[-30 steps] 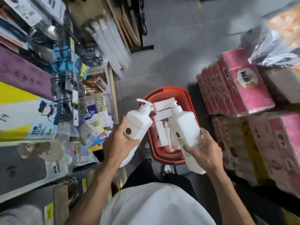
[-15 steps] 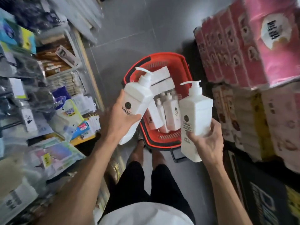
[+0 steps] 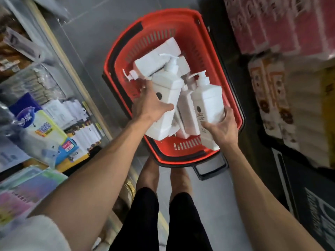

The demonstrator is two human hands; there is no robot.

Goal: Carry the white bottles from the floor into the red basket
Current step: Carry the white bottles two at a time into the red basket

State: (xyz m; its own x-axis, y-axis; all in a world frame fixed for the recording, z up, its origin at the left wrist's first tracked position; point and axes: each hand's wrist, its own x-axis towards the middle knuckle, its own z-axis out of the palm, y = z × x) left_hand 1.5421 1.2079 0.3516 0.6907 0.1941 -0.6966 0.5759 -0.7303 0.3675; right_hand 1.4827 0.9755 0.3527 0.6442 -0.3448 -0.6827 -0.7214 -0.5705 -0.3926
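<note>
1. Far left: shop shelving (image 3: 54,109) stocked with packaged goods runs along the aisle. It plays no part in the task.

2. Left hand (image 3: 152,105): wrapped round the body of a white pump bottle (image 3: 165,95), thumb across the front face, fingers behind. The grip is firm and closed on the bottle. Its long axis runs from near the person up and away, pump head at the far end, slightly tilted to the right.

3. Centre: the red basket (image 3: 233,98) stands on the grey floor directly ahead of the person's feet. Several white bottles (image 3: 157,57) already lie in it, mostly toward the far end, with some upright between the two held ones.

4. Right hand (image 3: 222,127): cupped under and round the lower part of a second pump bottle (image 3: 208,104), fingers closed on it. This bottle stands nearly upright, pump uppermost, with its base near the basket's near wall.

5. Governing relation: both held bottles are already above the basket's opening, so the drop point lies straight below each grip. Judged, the right hand's bottle sits lower and closer to free space; the left must clear the stock beneath.

6. Far right: stacked pink packs (image 3: 282,22) flank the basket.
</note>
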